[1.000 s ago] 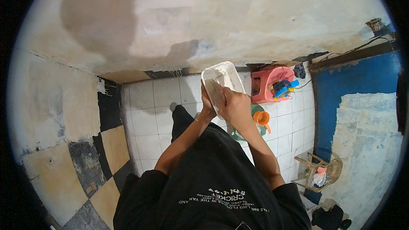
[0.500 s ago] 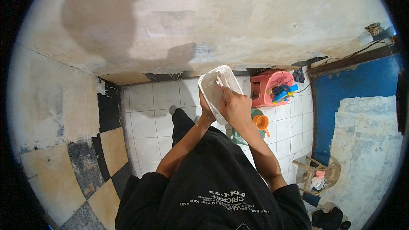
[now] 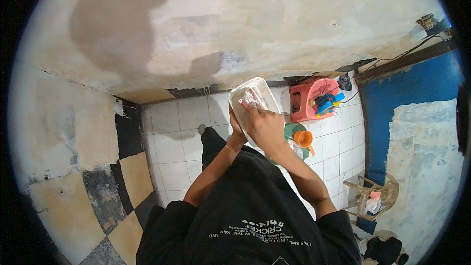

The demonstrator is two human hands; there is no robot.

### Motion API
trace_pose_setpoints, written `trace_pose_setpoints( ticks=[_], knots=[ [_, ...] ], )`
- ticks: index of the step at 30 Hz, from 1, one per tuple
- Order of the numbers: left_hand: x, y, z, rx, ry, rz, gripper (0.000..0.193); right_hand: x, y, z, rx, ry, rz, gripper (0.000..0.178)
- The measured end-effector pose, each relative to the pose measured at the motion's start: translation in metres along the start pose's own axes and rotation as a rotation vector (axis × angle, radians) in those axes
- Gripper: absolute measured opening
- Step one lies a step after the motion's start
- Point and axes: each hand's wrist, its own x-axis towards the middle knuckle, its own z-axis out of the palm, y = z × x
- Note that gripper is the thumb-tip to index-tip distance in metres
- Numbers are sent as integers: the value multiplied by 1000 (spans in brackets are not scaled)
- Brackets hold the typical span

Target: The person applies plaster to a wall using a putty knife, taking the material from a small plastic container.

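left hand (image 3: 236,127) grips white tub (image 3: 266,92) by its side, right hand (image 3: 266,126) clasps flat tool (image 3: 250,97) inside it, orange mug (image 3: 303,139) right of grip

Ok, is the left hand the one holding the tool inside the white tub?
No, the right hand holds the tool inside the white tub, while the left hand holds the tub's outer left side.

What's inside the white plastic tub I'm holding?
Your right hand holds a flat red-and-white tool in the white plastic tub, whose inner walls carry pale residue. The hand covers the near end, so anything beneath it can't be seen.
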Motion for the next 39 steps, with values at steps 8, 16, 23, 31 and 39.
trace_pose_setpoints(
  ticks=[8,16,23,31,39],
  knots=[
    [9,9,13,-196,74,-193,60,17,19,-25,4,-12,53,10],
    [6,2,-5,-307,54,-220,63,20,13,-15,47,-44,106,7],
    [6,6,7,-178,42,-233,64,24,23,-19,53,17,252,11],
    [5,4,2,-183,46,-253,62,19,25,-12,108,-44,225,8],
    [11,-13,-27,-361,-77,-332,60,26,23,-2,25,-120,107,9]
  ],
)
